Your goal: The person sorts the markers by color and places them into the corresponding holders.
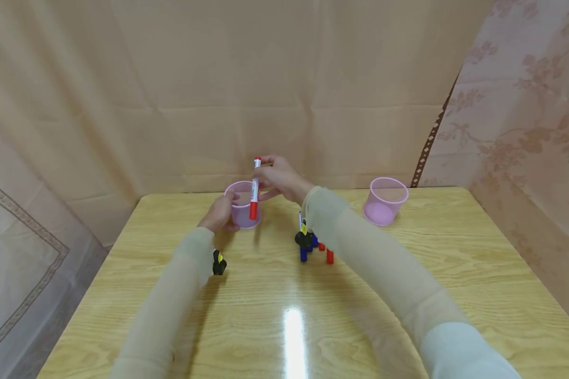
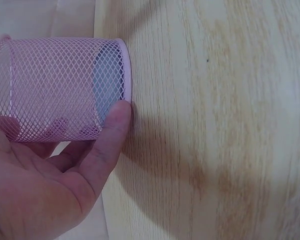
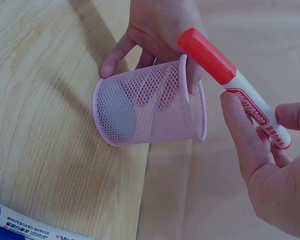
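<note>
My left hand [image 1: 219,212] grips a pink mesh pen cup [image 1: 247,217] that stands at the back left of the table. In the left wrist view the thumb lies along the side of the cup [image 2: 60,90], its tip at the base ring. Fingers reach over the rim in the right wrist view. My right hand [image 1: 284,181] pinches a white whiteboard marker [image 1: 255,187] with a red cap, held steeply with the cap lowest. That marker [image 3: 250,102] is in front of the cup's rim in the head view, and the cup's mesh shows nothing inside.
A second pink mesh pen cup [image 1: 381,211] stands at the back right. Several markers with blue caps [image 1: 303,255] and red caps [image 1: 330,257] lie mid-table, partly hidden by the right sleeve [image 1: 374,258]. Beige cloth [image 1: 284,79] hangs behind the table's back edge.
</note>
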Action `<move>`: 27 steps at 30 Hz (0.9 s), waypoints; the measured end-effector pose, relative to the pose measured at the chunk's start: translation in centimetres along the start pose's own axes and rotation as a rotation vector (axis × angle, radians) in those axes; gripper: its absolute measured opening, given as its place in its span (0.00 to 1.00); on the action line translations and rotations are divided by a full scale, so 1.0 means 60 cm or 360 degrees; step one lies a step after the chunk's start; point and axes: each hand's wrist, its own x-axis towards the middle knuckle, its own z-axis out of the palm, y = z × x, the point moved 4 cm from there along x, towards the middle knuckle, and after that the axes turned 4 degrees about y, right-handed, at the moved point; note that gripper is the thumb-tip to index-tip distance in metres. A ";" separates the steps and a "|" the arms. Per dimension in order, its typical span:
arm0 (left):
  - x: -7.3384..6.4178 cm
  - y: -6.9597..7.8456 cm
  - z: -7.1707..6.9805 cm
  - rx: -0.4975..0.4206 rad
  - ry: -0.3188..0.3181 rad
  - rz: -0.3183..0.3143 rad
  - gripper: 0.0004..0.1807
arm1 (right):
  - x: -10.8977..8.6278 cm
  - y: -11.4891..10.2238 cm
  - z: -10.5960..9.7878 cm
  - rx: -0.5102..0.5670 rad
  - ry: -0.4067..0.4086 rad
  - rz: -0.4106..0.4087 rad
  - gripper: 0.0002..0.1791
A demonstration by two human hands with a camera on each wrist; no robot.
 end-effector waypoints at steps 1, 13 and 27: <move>0.000 0.000 0.000 0.0002 0.0003 0.0001 0.33 | 0.000 -0.001 0.001 0.0003 0.0001 -0.0001 0.33; -0.005 0.005 0.000 0.0031 0.0003 0.0023 0.35 | 0.006 -0.024 0.013 0.0048 0.0126 -0.0058 0.28; -0.001 0.007 -0.002 0.0043 0.0010 -0.0006 0.36 | 0.023 -0.030 0.015 0.0115 0.0374 -0.0353 0.25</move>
